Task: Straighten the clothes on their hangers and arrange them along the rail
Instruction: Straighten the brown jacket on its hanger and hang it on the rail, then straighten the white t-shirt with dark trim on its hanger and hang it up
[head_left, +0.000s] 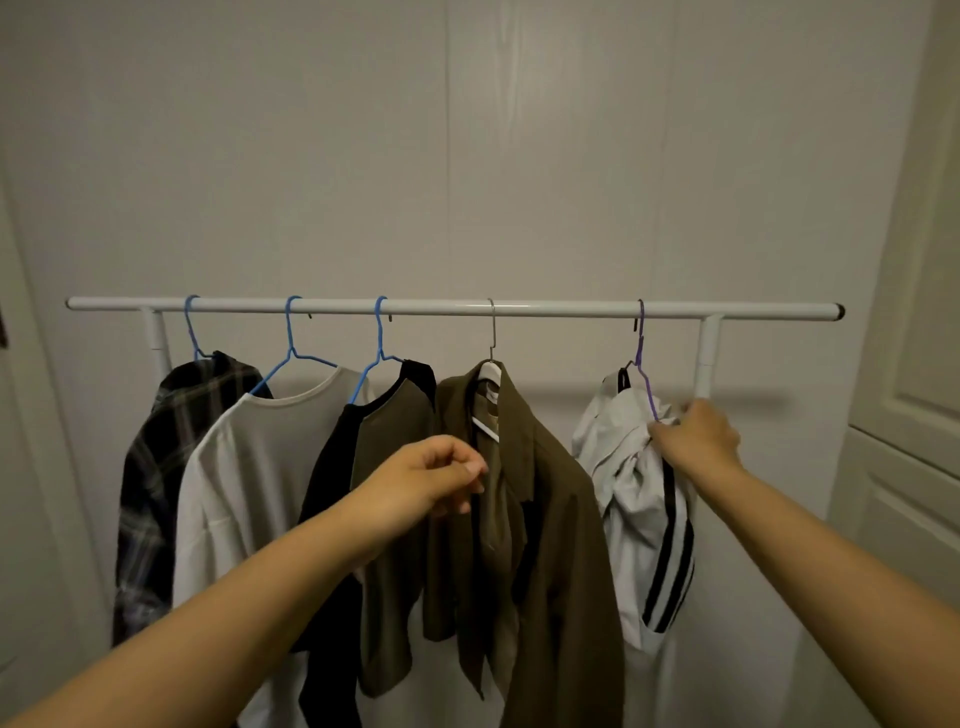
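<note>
Hanging evenly along the rail (519, 309), five garments mostly remain crooked. Right hand (696, 441) fingers grasp the bunched white shirt (634, 499) at its purple hanger (644, 374); left hand (441, 473) fingers pinch the olive jacket (550, 519) lapel. Straightening seems barely begun.

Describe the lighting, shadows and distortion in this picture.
Head view: dim, flat, warm-grey light; the rail casts a soft blurred shadow on the wall behind the clothes; faint vertical sheen on the wall panels; wide-angle stretch enlarges the forearms at the lower corners; the right hand looks slightly motion-blurred.
</note>
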